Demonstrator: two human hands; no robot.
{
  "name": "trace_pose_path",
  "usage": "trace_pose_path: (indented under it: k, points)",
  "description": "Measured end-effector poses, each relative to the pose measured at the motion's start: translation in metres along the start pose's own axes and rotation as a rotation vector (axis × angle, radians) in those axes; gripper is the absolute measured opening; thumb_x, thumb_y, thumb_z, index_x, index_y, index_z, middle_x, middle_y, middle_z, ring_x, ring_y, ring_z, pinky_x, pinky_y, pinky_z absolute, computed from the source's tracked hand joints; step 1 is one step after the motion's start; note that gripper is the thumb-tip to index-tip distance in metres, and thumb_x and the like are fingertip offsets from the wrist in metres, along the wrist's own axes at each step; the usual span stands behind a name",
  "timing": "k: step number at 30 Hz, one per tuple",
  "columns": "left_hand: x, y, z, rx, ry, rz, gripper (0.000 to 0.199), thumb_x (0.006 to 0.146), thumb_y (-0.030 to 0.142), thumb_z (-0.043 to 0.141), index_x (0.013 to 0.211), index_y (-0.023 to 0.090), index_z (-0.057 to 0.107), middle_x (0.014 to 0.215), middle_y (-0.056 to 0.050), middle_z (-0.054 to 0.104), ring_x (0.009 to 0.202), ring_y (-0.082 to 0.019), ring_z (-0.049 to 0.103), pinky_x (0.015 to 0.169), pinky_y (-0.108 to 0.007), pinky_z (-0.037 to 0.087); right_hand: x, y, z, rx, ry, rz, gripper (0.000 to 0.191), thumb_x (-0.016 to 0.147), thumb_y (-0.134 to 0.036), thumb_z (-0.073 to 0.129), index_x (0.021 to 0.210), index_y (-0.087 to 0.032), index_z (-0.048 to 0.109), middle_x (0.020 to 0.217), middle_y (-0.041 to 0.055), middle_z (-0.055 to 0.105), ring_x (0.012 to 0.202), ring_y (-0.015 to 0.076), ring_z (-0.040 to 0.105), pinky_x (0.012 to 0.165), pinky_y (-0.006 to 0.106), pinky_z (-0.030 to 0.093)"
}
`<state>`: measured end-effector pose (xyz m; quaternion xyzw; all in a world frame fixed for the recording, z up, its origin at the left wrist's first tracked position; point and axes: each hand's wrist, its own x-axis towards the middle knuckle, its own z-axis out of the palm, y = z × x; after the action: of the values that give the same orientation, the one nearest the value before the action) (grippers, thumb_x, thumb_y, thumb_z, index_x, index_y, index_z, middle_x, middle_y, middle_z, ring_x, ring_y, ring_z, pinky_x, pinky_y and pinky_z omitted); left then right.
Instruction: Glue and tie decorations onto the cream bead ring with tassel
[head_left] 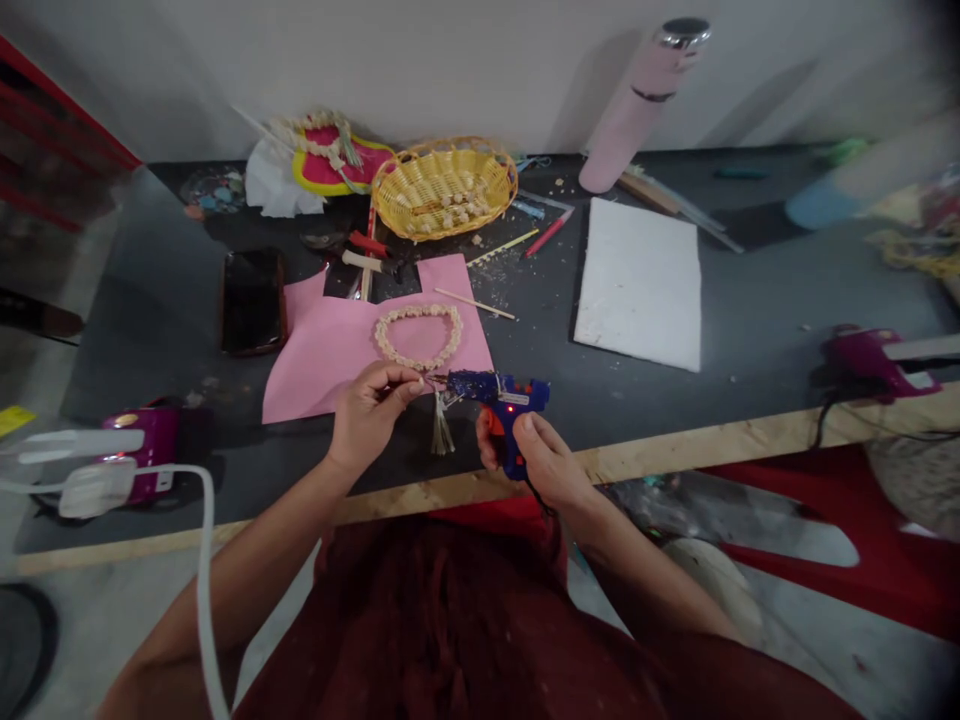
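My right hand (536, 450) is wrapped round the handle of a blue glue gun (487, 388) with an orange trigger and a small red light. The gun's nozzle points left, at the fingertips of my left hand (379, 405). Thumb and forefinger of that hand are pinched together; what lies between them is too small to name. A pale tassel (442, 428) hangs just below the nozzle. Behind my left hand, a loop of cream beads (387, 343) lies on a pink sheet (322, 345).
Behind the sheet stands a wicker basket (480, 158). A phone (253, 300) lies left, a white board (639, 285) right, and a pink bottle (630, 115) leans behind it. Purple power blocks with cables sit at the table's left (154, 445) and right (870, 362).
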<state>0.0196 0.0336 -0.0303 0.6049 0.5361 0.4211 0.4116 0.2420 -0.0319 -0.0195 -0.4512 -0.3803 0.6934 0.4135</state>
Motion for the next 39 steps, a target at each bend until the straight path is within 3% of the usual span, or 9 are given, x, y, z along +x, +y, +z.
trace_pose_path:
  k: [7, 14, 33, 39]
  points:
    - [0.001, 0.002, 0.000, 0.031, 0.011, 0.034, 0.008, 0.083, 0.028, 0.070, 0.085, 0.020, 0.070, 0.085, -0.001, 0.069, 0.079, -0.015, 0.063, 0.075, -0.029, 0.052, -0.002, -0.005, 0.003, 0.038, 0.002, 0.090, 0.052, 0.084, -0.074, 0.049, 0.089, -0.023, 0.059, 0.067, 0.0015, 0.053, 0.054, 0.0138, 0.042, 0.045, 0.027, 0.031]
    - [0.001, 0.004, 0.001, 0.066, 0.007, 0.106, 0.005, 0.083, 0.025, 0.070, 0.085, 0.020, 0.070, 0.085, -0.001, 0.069, 0.082, -0.015, 0.064, 0.077, -0.029, 0.051, -0.001, 0.001, 0.002, 0.118, 0.002, 0.043, 0.044, 0.086, -0.066, 0.054, 0.086, -0.023, 0.057, 0.074, 0.0020, 0.054, 0.060, 0.0136, 0.045, 0.054, 0.029, 0.039]
    - [0.001, 0.004, 0.001, 0.095, 0.004, 0.165, 0.001, 0.084, 0.021, 0.070, 0.084, 0.021, 0.069, 0.083, 0.000, 0.069, 0.081, -0.015, 0.064, 0.078, -0.030, 0.051, -0.004, 0.002, 0.000, 0.017, -0.012, 0.070, 0.051, 0.086, -0.071, 0.050, 0.092, -0.022, 0.060, 0.069, 0.0017, 0.053, 0.059, 0.0144, 0.044, 0.055, 0.030, 0.040]
    - [0.001, 0.005, 0.001, 0.181, 0.006, 0.197, 0.004, 0.086, 0.024, 0.069, 0.082, 0.021, 0.069, 0.082, 0.000, 0.069, 0.081, -0.015, 0.064, 0.077, -0.030, 0.052, -0.008, -0.009, -0.020, -0.147, 0.057, -0.043, 0.047, 0.094, -0.063, 0.042, 0.096, -0.022, 0.065, 0.073, 0.0040, 0.059, 0.064, 0.0167, 0.053, 0.060, 0.032, 0.042]
